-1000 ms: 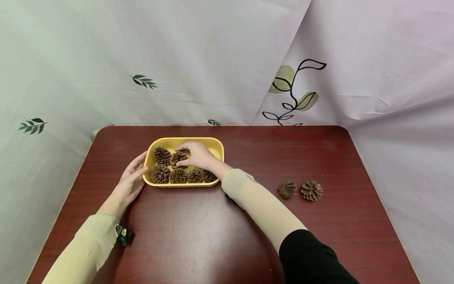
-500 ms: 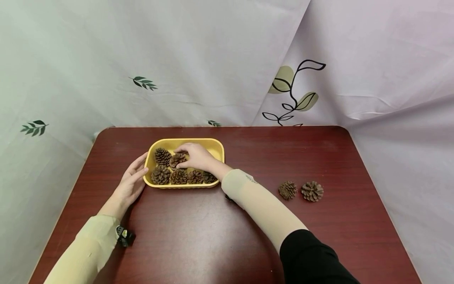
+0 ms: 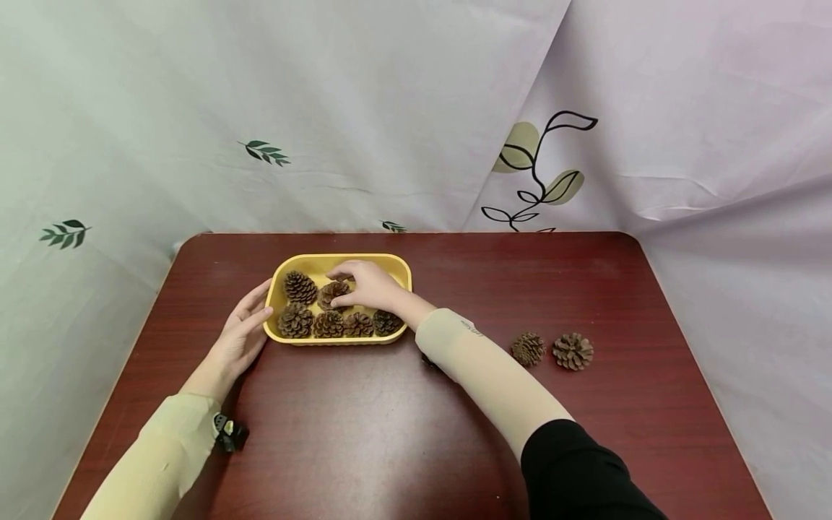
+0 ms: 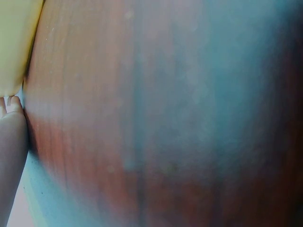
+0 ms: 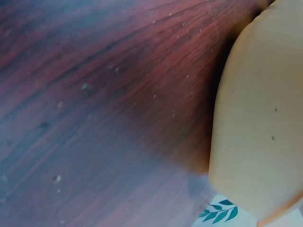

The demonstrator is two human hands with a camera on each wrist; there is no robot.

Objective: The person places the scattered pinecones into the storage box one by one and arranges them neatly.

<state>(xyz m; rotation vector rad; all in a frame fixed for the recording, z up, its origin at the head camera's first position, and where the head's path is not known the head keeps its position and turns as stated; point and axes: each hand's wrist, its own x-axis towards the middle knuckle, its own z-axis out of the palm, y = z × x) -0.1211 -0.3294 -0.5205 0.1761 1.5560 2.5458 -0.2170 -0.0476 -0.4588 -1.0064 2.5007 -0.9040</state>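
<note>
Near the back left of the table stands a yellow plastic tray (image 3: 364, 342) with several brown pine cones inside. My left hand (image 3: 242, 336) rests against its left end, fingers extended along the outer wall and thumb tip at the rim. Fingertips (image 4: 15, 105) touch the tray's side in the left wrist view. Reaching in from the right, my right hand (image 3: 370, 287) holds a pine cone (image 3: 333, 294) between thumb and fingers in the back row. Left of that sits another pine cone (image 3: 300, 287); a front row includes one pine cone (image 3: 295, 320) at the left corner.
Two loose pine cones lie to the right on the reddish-brown table (image 3: 344, 433): one pine cone (image 3: 528, 349) close to my right forearm, another pine cone (image 3: 573, 352) beyond it. A pale leaf-patterned curtain (image 3: 364, 108) hangs behind the table.
My right hand has shifted slightly right inside the tray, and the pine cone in its fingers moved right with it. The left hand and the tray stay nearly in place.
</note>
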